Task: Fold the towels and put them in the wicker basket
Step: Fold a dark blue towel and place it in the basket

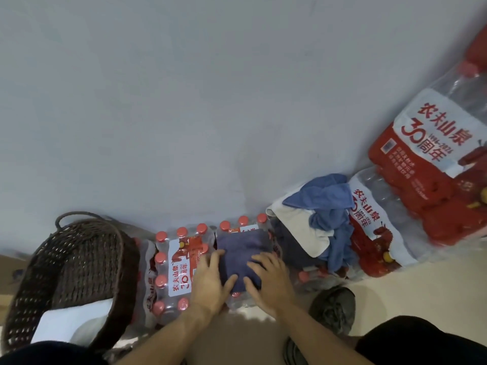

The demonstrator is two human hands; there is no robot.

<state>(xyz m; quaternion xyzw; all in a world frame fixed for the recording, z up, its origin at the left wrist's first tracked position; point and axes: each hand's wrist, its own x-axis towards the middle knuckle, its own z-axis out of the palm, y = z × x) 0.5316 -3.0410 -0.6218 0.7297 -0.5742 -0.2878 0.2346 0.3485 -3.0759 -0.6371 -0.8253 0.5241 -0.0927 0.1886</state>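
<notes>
Atop shrink-wrapped water bottles (181, 262), folded purple towel (243, 255) under both hands' fingers (261, 262).

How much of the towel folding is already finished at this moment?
Done: one white folded towel lies in the wicker basket. In hand: left hand and right hand press a folded dark blue towel. Left: the unfolded pile.

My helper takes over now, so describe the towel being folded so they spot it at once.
Find the dark wicker basket at left; right of it sit shrink-wrapped bottle packs. On the second pack lies a dark purple-blue towel, under the left hand and right hand. Unlike the heaped towels to its right, it is folded flat.
</notes>
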